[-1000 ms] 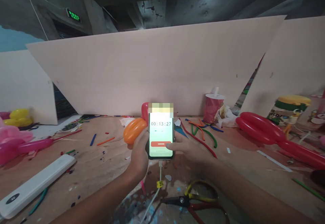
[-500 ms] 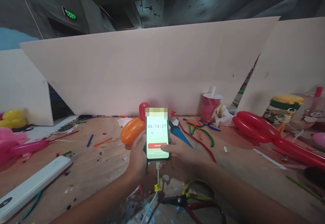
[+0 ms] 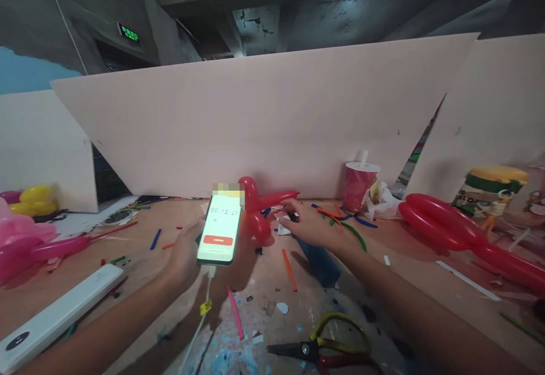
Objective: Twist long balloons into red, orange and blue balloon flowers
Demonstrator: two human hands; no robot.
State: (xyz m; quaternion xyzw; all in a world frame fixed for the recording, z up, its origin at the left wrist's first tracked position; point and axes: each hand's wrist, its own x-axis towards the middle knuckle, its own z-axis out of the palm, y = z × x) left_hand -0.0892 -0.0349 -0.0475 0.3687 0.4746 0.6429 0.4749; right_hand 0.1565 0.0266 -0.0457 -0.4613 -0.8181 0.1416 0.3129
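Observation:
My left hand [image 3: 184,255] is closed around a smartphone [image 3: 218,228], which is tilted and lit, with a timer reading 00:13:27 and a red button. A white charging cable [image 3: 208,284] with a yellow tag hangs from the phone's lower end. My right hand [image 3: 304,222] reaches over a blue tube-shaped thing [image 3: 320,262] with a dark tip, fingers bent and apart. Whether its fingers touch that tip I cannot tell. A twisted red balloon [image 3: 258,224] lies between the two hands, close to the right fingertips.
Scissors [image 3: 304,351] with yellow and red handles lie in front. A white power-bank-like bar [image 3: 63,312] and pink balloons [image 3: 46,250] are at left. A lidded pink cup [image 3: 360,188], a long red balloon [image 3: 443,224] and a jar [image 3: 489,190] stand or lie right. A pale board [image 3: 272,119] rises behind.
The phone has moved left in my left hand and tilted. My right hand has left its screen and reached forward right. More of the red balloon shows; the orange balloon is now hidden.

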